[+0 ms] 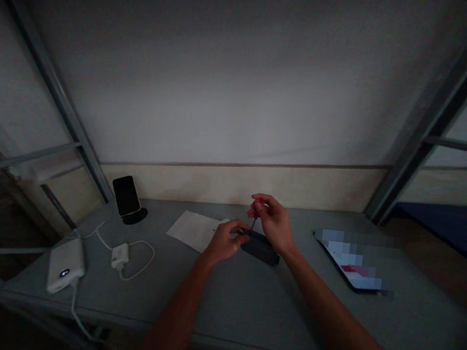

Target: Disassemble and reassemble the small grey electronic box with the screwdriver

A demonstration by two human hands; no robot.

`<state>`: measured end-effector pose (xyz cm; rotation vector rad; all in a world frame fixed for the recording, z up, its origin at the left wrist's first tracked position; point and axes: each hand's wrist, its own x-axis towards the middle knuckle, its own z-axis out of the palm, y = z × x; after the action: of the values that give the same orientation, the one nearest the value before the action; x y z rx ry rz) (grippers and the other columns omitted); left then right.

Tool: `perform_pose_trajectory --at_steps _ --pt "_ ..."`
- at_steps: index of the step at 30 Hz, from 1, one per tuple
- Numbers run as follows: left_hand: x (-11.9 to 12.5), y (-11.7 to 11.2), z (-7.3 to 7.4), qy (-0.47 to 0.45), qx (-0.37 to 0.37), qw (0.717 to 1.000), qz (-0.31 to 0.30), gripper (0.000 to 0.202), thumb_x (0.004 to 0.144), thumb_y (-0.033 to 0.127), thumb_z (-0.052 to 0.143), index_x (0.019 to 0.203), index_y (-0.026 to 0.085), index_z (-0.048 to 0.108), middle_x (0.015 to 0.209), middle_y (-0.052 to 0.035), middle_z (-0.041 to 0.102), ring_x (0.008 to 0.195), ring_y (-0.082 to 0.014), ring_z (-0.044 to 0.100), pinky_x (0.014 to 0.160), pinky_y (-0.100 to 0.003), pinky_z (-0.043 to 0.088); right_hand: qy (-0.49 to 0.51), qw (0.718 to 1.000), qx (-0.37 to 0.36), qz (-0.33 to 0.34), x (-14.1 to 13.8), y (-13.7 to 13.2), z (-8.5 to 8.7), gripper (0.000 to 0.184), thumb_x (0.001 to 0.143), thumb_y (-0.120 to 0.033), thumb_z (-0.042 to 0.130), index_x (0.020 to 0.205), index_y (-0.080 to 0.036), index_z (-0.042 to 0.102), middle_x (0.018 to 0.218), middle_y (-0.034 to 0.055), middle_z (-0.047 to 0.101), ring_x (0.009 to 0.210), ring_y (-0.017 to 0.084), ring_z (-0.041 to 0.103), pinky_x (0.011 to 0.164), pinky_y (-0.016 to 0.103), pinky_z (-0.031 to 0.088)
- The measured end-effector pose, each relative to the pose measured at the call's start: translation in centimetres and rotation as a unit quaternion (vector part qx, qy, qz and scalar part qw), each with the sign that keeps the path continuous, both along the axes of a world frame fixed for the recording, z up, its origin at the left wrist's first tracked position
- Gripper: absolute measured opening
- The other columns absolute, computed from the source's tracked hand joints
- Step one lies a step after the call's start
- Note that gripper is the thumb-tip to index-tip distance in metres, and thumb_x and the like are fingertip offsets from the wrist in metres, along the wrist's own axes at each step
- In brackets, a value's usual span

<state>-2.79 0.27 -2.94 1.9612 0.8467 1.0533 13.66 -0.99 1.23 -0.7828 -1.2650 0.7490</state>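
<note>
In the middle of the table, my right hand [277, 223] pinches the red handle of a screwdriver [256, 207]. Its thin shaft points down at a dark oblong case [262, 249], which lies beneath my hands. On the left end of that case are the curled fingers of my left hand [226, 239], close round the lower end of the shaft. The exact spot where the tip meets the case is too small and dark to make out. Partly behind my left hand lies a white sheet of paper [191, 229].
At left, a dark-screened phone [126, 195] leans on a round stand. A white power bank [66, 265] and a white adapter [120, 255] with cables sit before it. A lit-screen device [350, 264] lies right on the grey table [243, 311]. Metal posts flank the table.
</note>
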Motion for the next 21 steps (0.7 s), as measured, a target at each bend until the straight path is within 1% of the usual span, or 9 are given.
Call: perform_pose_trajectory --at_steps 2,3,4,6,8,10,13,17,21 --pt "-1.1 0.2 0.8 0.024 0.021 0.999 0.010 0.027 0.084 0.021 0.067 0.110 0.019 0.070 0.111 -0.0079 0.072 0.097 -0.0187 0.067 0.091 -0.032 0.051 0.006 1.000 0.004 -0.011 0.1 0.0 0.1 0.031 0.091 -0.044 0.060 0.111 -0.020 0.063 0.078 0.0005 0.065 0.069 0.016 0.066 0.067 0.030 0.053" --pt "-1.9 0.4 1.2 0.033 0.038 0.998 0.038 0.028 0.087 0.021 0.064 0.114 0.020 0.068 0.113 -0.0076 0.071 0.098 -0.0185 0.065 0.091 -0.032 0.051 0.007 1.000 0.006 -0.017 0.1 -0.1 0.1 0.031 0.091 -0.044 0.060 0.111 -0.020 0.063 0.077 0.0007 0.065 0.069 0.016 0.067 0.068 0.031 0.053" --pt "-2.9 0.7 1.5 0.048 0.062 0.993 0.087 0.028 0.088 0.019 0.059 0.115 0.020 0.068 0.113 -0.0073 0.071 0.097 -0.0183 0.064 0.091 -0.032 0.050 0.009 1.000 0.007 -0.021 0.2 -0.1 0.2 0.032 0.091 -0.045 0.061 0.110 -0.020 0.062 0.077 0.0009 0.066 0.070 0.017 0.067 0.068 0.031 0.053" --pt "-5.1 1.5 1.9 0.113 0.117 0.963 0.213 0.026 0.086 0.013 0.056 0.107 0.019 0.070 0.108 -0.0072 0.069 0.096 -0.0190 0.061 0.092 -0.033 0.047 0.012 1.000 0.009 -0.027 0.4 -0.1 0.3 0.033 0.090 -0.046 0.061 0.109 -0.020 0.062 0.078 0.0012 0.066 0.070 0.017 0.068 0.068 0.032 0.054" --pt "-7.2 2.2 1.7 0.196 0.132 0.934 0.268 0.026 0.082 0.007 0.055 0.098 0.018 0.072 0.100 -0.0068 0.068 0.094 -0.0195 0.059 0.092 -0.033 0.046 0.015 0.999 0.011 -0.033 0.7 -0.2 0.5 0.033 0.090 -0.047 0.061 0.108 -0.020 0.063 0.078 0.0010 0.065 0.069 0.017 0.068 0.067 0.032 0.054" --pt "-8.6 2.7 1.2 0.253 0.120 0.921 0.272 0.027 0.081 0.006 0.055 0.097 0.019 0.073 0.094 -0.0056 0.066 0.090 -0.0188 0.059 0.090 -0.031 0.046 0.018 0.999 0.011 -0.041 0.8 -0.2 0.5 0.033 0.089 -0.047 0.062 0.108 -0.020 0.063 0.078 0.0009 0.065 0.069 0.017 0.068 0.066 0.031 0.054" --pt "-8.9 3.0 0.1 0.306 0.097 0.921 0.221 0.020 0.084 0.012 0.059 0.094 0.019 0.074 0.089 -0.0045 0.065 0.089 -0.0186 0.059 0.088 -0.030 0.045 0.023 0.999 0.008 -0.045 1.1 -0.1 0.5 0.033 0.089 -0.047 0.062 0.108 -0.019 0.063 0.078 0.0012 0.065 0.068 0.016 0.067 0.065 0.031 0.053" --pt "-7.9 2.9 -0.6 0.323 0.083 0.923 0.194 0.015 0.088 0.019 0.060 0.090 0.019 0.074 0.091 -0.0057 0.065 0.083 -0.0182 0.060 0.082 -0.029 0.045 0.022 0.998 0.011 -0.050 1.5 0.1 0.3 0.034 0.090 -0.047 0.060 0.109 -0.020 0.062 0.077 0.0016 0.066 0.068 0.017 0.067 0.066 0.032 0.053" --pt "-7.6 3.0 -0.5 0.316 0.099 0.924 0.191 0.013 0.090 0.017 0.058 0.085 0.018 0.070 0.092 -0.0063 0.065 0.090 -0.0195 0.060 0.085 -0.030 0.044 0.025 0.998 0.021 -0.060 2.1 0.2 0.4 0.033 0.091 -0.047 0.059 0.108 -0.019 0.061 0.077 0.0018 0.066 0.067 0.016 0.067 0.066 0.032 0.053"
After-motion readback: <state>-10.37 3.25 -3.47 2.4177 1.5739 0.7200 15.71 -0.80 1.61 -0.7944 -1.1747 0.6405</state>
